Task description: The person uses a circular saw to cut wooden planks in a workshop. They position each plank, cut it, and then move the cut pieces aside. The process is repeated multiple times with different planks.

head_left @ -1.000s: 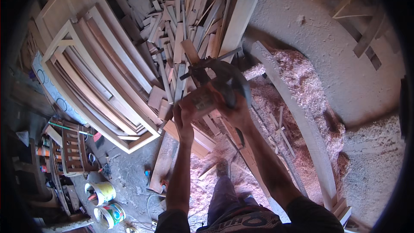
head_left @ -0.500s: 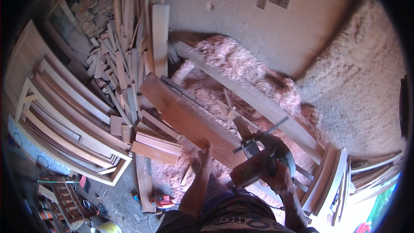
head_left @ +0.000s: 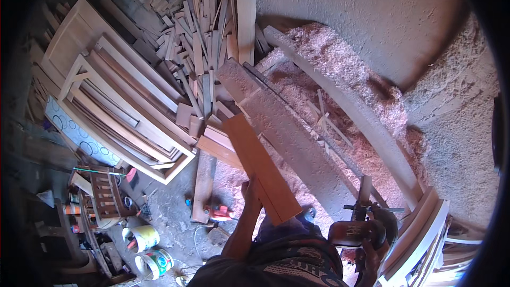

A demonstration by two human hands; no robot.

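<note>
My left hand (head_left: 251, 191) grips the edge of a reddish-orange wooden board (head_left: 268, 170), tilted over a long, dust-covered plank (head_left: 300, 143) in the middle. At lower right, my right hand (head_left: 370, 252) holds a dark power saw (head_left: 348, 232) with a metal guide rod, beside the near end of that plank. Its fingers are partly hidden by the saw's body. My clothed body is below both hands, over pink wood shavings.
Stacked door frames (head_left: 164, 162) lean at left, with buckets (head_left: 139, 237) and a red tool (head_left: 220, 212) below. An offcut pile (head_left: 199, 48) lies at top. A long beam (head_left: 356, 106) crosses shavings (head_left: 340, 48) at right; curved wooden pieces (head_left: 419, 228) stand at lower right.
The saw went from two hands at the centre to my right hand at lower right. My left hand has taken hold of the orange board and raised it off the plank.
</note>
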